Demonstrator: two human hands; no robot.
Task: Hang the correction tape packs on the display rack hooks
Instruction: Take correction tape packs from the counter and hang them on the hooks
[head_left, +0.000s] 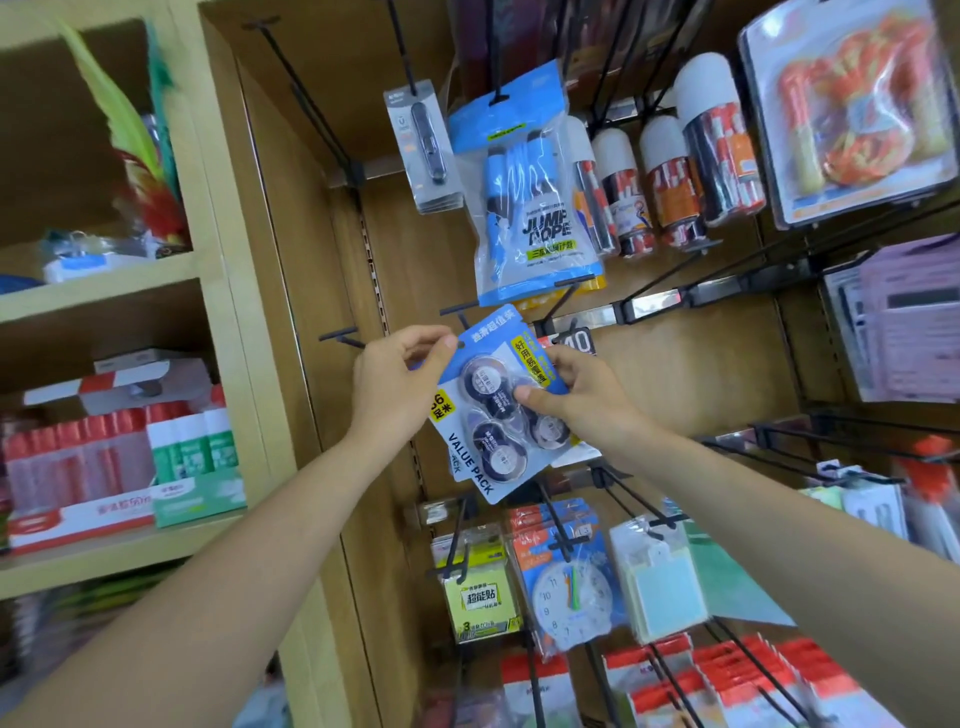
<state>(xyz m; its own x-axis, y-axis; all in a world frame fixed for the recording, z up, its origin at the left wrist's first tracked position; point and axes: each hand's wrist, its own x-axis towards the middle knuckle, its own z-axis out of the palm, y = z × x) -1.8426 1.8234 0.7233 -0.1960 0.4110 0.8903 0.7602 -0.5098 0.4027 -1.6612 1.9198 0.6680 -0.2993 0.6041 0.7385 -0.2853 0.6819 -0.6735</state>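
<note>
left hand (395, 384) pinching correction tape pack (493, 410) top corner | right hand (576, 400) gripping its side | empty hook (460, 307) just above pack | risk: tilted hole may miss tip

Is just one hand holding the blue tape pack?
No, the left hand pinches the correction tape pack at its top corner, and the right hand grips its right side.

Arms stretched upward, left grip (396, 379) pinching at fingertips, right grip (582, 401) curled, thumb pressing.
</note>
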